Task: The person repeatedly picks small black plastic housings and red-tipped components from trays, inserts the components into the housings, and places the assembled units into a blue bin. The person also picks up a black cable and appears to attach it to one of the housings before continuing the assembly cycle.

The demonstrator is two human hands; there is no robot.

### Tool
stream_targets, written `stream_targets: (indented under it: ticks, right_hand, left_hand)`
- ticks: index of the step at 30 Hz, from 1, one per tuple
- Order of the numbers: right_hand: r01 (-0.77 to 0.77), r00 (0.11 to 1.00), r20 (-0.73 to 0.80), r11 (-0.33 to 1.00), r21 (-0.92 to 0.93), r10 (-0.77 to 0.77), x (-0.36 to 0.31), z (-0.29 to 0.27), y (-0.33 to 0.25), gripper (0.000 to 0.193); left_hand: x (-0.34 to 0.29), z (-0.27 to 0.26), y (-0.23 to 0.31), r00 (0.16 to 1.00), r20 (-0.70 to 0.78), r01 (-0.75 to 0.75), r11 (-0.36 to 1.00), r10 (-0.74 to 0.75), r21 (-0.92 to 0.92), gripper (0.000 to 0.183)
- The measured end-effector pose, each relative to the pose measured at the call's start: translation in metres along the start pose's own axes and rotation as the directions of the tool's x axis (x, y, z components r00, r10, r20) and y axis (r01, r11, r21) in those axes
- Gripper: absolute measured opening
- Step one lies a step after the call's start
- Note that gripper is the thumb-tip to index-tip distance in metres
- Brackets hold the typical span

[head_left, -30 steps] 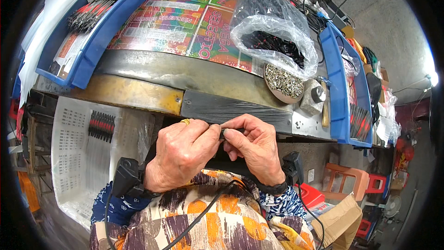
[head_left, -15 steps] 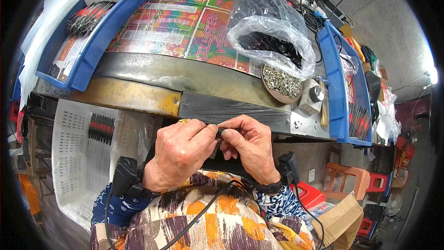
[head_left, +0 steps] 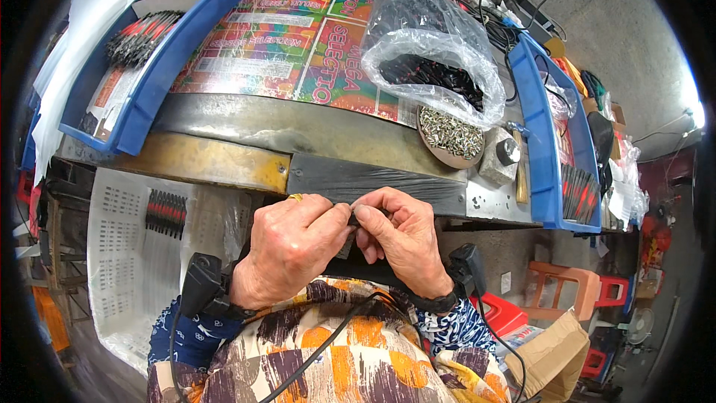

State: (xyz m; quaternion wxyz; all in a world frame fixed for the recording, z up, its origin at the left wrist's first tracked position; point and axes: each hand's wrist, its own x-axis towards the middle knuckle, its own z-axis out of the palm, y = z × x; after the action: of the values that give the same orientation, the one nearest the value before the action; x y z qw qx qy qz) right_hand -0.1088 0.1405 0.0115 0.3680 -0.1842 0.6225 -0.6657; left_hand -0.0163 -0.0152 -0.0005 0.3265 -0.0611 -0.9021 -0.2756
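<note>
My left hand (head_left: pixel 294 242) and my right hand (head_left: pixel 403 235) meet in front of the bench's near edge, fingertips almost touching. Both are closed in a pinch on a small black part (head_left: pixel 355 219). The fingers cover most of it, so its full shape does not show. Just beyond my hands, a dark grey covering (head_left: pixel 377 183) lies along the bench edge. Beyond my right hand, a round dish (head_left: pixel 450 136) holds many small shiny metal pieces. Behind it lies an open clear plastic bag (head_left: pixel 432 52) of black parts.
Blue bins with black-and-red parts stand on the left (head_left: pixel 149 97) and right (head_left: pixel 548 172). A white basket (head_left: pixel 123 254) at lower left holds a row of similar parts. Beside the dish sit a metal block (head_left: pixel 498 157) and a brush (head_left: pixel 521 183). Printed sheets (head_left: pixel 276 45) cover the bench.
Less of the black part shows between my fingers now. My right fingertips have shifted slightly; both hands stay in nearly the same place. The view has tilted a little.
</note>
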Motion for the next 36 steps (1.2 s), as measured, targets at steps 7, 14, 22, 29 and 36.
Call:
stream_targets:
  ticks: [7, 14, 22, 29, 36]
  right_hand:
    - [0.063, 0.997, -0.036, 0.998, -0.015, -0.063, 0.003, -0.004, 0.0, 0.017]
    - [0.076, 0.997, 0.0, 0.992, 0.102, -0.076, 0.006, -0.01, 0.0, 0.025]
    - [0.028, 1.0, 0.012, 0.999, 0.041, -0.029, 0.003, -0.011, -0.005, 0.021]
    - [0.047, 0.999, 0.003, 0.999, 0.014, -0.048, 0.003, -0.01, -0.007, 0.016]
    - [0.074, 0.997, 0.017, 0.997, -0.034, -0.074, 0.005, -0.015, -0.007, 0.017]
  left_hand:
    - [0.009, 0.001, -0.001, 0.999, -0.012, -0.032, 0.999, 0.032, 0.001, 0.021]
    - [0.016, -0.001, -0.003, 0.999, 0.03, 0.027, 0.998, -0.025, -0.058, 0.022]
    - [0.018, 0.001, -0.002, 0.999, 0.04, 0.02, 0.999, -0.019, -0.04, 0.023]
    - [0.018, 0.004, 0.001, 0.999, 0.004, -0.04, 0.999, 0.04, -0.019, 0.026]
    - [0.018, 0.006, 0.002, 0.998, -0.025, -0.051, 0.998, 0.051, -0.023, 0.024]
